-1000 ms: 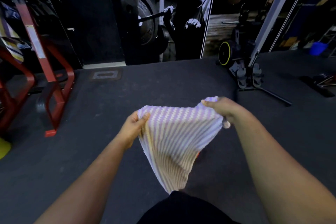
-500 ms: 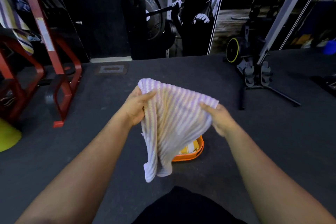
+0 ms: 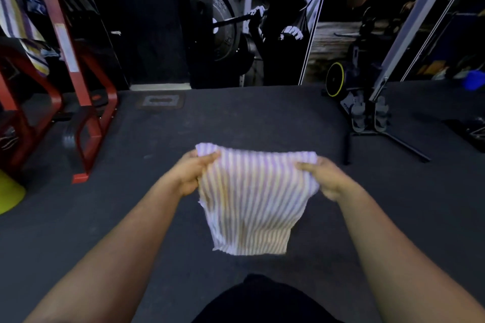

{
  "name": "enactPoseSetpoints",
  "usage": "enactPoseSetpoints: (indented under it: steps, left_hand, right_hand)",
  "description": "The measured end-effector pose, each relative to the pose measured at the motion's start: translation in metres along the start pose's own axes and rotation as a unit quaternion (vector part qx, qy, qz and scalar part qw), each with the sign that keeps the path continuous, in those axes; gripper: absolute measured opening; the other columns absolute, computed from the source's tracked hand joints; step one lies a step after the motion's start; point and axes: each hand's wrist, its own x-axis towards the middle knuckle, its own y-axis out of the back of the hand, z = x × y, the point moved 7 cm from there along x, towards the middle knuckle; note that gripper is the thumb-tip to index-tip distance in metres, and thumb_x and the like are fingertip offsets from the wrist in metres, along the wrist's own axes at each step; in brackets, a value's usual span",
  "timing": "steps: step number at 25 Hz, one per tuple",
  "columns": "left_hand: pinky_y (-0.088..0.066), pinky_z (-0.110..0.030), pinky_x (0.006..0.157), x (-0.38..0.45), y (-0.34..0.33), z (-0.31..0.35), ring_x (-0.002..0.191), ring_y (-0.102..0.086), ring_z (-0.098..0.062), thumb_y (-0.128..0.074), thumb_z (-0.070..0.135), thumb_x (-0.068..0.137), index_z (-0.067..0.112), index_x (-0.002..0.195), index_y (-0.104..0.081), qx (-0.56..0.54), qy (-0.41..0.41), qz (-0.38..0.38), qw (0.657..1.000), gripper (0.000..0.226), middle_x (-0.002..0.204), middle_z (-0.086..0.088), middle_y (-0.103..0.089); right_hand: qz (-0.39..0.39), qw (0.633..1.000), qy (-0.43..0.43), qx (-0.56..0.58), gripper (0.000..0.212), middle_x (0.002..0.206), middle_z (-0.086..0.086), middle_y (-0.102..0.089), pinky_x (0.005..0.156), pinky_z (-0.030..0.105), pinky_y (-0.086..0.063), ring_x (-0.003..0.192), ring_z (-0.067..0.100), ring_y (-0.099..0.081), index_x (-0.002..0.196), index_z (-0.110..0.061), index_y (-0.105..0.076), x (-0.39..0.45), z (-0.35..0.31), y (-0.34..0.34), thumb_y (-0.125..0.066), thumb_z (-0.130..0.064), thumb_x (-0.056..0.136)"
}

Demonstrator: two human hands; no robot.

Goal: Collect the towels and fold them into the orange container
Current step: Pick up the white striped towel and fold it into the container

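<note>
Two bare hands hold a striped towel up in the air between them. The left hand pinches the towel's upper left corner, thumb on the near face. The right hand grips the upper right corner the same way, fingers curled around the edge. The towel, white with pale purple and yellowish stripes, hangs down from both hands as a doubled sheet above the dark floor. Beyond the left hand stands a red metal frame, with a yellow-green cone at the far left edge. Beyond the right hand stands a black equipment stand on the floor.
</note>
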Motion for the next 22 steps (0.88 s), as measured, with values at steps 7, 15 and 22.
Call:
enactPoseSetpoints:
  steps: [7,15,22]
  left_hand:
    - [-0.059,-0.037,0.077,-0.007,-0.026,0.018,0.087,-0.072,-0.023,-0.06,0.022,0.101,0.007,0.111,-0.066,-0.027,-0.069,-0.076,0.994,0.019,0.1,-0.012,-0.074]
    - [-0.04,-0.027,0.047,-0.002,-0.007,-0.009,0.048,-0.054,-0.017,-0.077,0.03,0.088,0.014,0.084,-0.069,0.146,0.001,-0.032,0.989,0.018,0.059,-0.003,-0.064]
    - [-0.047,-0.025,0.047,0.006,0.004,0.013,0.058,-0.061,-0.019,-0.07,0.013,0.095,0.012,0.09,-0.071,0.162,-0.026,-0.036,0.986,0.005,0.071,-0.004,-0.069]
  right_hand:
    - [-0.018,0.994,-0.013,0.105,0.051,0.12,0.014,-0.071,0.093,0.037,-0.053,0.109,0.025,-0.069,0.128,-0.009,-0.065,0.006,0.016,0.014,-0.075,-0.037,0.087]
    - [0.082,0.971,0.062,0.215,0.034,0.114,0.016,-0.072,0.094,0.04,-0.058,0.105,0.027,-0.07,0.121,-0.001,-0.062,0.005,-0.012,0.041,-0.064,-0.025,0.098]
    - [0.059,0.997,0.044,-0.028,0.024,0.103,0.009,-0.078,0.098,0.041,-0.056,0.104,0.025,-0.073,0.109,-0.006,-0.073,0.005,0.021,0.025,-0.075,-0.023,0.092]
